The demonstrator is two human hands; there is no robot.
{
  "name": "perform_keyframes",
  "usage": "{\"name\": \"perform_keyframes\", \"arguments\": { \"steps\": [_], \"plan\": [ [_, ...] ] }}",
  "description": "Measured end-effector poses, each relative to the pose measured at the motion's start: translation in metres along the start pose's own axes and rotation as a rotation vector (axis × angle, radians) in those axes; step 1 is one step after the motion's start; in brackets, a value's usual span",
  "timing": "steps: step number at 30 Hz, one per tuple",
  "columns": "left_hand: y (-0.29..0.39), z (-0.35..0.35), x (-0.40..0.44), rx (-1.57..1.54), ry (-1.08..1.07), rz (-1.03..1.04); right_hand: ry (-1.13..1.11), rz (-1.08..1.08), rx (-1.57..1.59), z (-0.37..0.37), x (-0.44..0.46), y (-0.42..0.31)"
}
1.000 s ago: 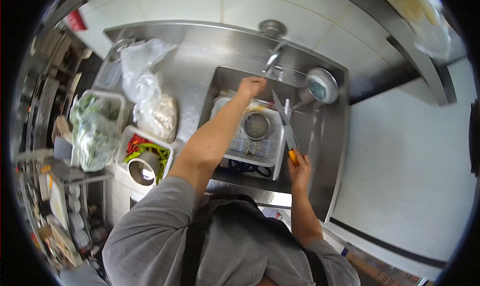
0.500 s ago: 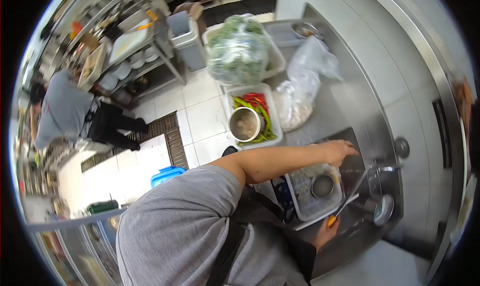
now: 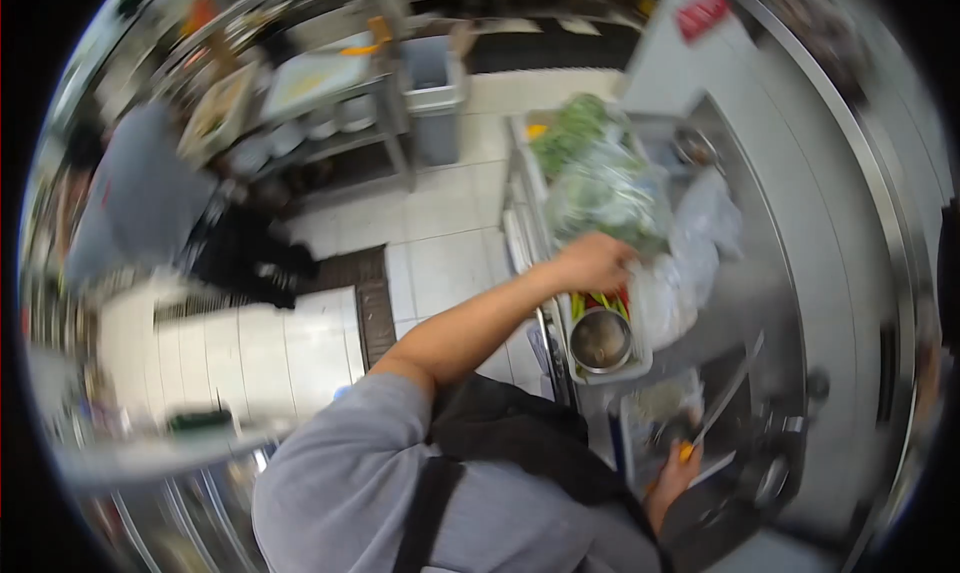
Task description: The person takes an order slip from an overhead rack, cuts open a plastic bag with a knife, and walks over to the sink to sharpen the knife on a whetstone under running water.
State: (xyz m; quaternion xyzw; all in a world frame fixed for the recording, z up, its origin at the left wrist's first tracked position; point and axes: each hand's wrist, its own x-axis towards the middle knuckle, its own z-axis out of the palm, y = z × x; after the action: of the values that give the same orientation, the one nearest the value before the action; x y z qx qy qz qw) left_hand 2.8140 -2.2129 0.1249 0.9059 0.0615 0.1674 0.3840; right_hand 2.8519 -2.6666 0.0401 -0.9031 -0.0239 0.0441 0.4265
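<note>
My left hand (image 3: 597, 263) hovers over the far end of a white basket (image 3: 640, 363) of red and green peppers (image 3: 600, 301), beside a bag of leafy greens (image 3: 610, 198). Its fingers curl downward, and whether they touch anything is hidden. A round metal pot (image 3: 600, 339) with pale contents sits on the peppers. At the sink, my right hand (image 3: 675, 476) grips the orange handle of a long knife (image 3: 728, 393), its blade slanting up and away over the sink. Near it lies a blurred plastic tray (image 3: 645, 403).
A clear bag of pale food (image 3: 665, 298) rests on the steel counter (image 3: 760, 273) beside the basket. A person in grey (image 3: 145, 198) bends at the left. Behind stand a grey bin (image 3: 437, 123) and a shelf with a cutting board (image 3: 315, 78).
The view has swung left. My left hand has moved from above the sink to the pepper basket. My right hand still holds the knife over the sink.
</note>
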Motion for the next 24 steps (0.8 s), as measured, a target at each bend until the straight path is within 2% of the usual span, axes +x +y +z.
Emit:
{"name": "perform_keyframes", "arguments": {
  "steps": [1,3,5,6,10,12,14,17,18,20,21,22,23,24],
  "plan": [
    [-0.005,-0.009,-0.001,-0.001,-0.098,-0.069,0.028,0.184,0.116,0.010,-0.018,-0.049],
    [-0.015,-0.011,-0.008,-0.045,-0.075,-0.030,0.108,0.072,0.171,0.026,-0.014,0.028],
    [-0.007,-0.009,-0.004,-0.030,-0.177,0.022,0.160,0.345,0.185,0.024,-0.044,-0.032],
    [0.009,-0.006,-0.003,-0.110,-0.220,-0.005,0.148,0.395,0.205,0.025,-0.049,0.004],
    [0.050,0.056,0.013,-0.142,-0.337,0.200,0.221,0.538,0.329,0.011,-0.090,0.024],
    [0.092,0.087,0.029,-0.171,-0.449,0.210,0.253,0.580,0.339,0.000,-0.100,0.038],
    [0.124,0.139,0.047,-0.247,-0.526,0.390,0.256,0.620,0.349,-0.009,-0.108,0.055],
    [0.173,0.242,0.070,-0.240,-0.629,0.401,0.327,0.625,0.414,-0.027,-0.122,0.073],
    [0.188,0.280,0.079,-0.217,-0.658,0.387,0.363,0.587,0.415,-0.033,-0.126,0.074],
    [0.202,0.370,0.101,-0.377,-0.804,0.104,0.402,0.597,0.404,-0.042,-0.133,0.082],
    [0.217,0.399,0.110,-0.370,-0.813,0.100,0.383,0.607,0.435,-0.045,-0.138,0.094],
    [0.229,0.427,0.117,-0.468,-0.808,-0.113,0.364,0.621,0.468,-0.046,-0.144,0.107],
    [0.237,0.453,0.120,-0.558,-0.799,-0.329,0.350,0.585,0.367,-0.046,-0.149,0.119],
    [0.242,0.477,0.122,-0.548,-0.817,-0.333,0.355,0.604,0.376,-0.049,-0.155,0.130]
  ]
}}
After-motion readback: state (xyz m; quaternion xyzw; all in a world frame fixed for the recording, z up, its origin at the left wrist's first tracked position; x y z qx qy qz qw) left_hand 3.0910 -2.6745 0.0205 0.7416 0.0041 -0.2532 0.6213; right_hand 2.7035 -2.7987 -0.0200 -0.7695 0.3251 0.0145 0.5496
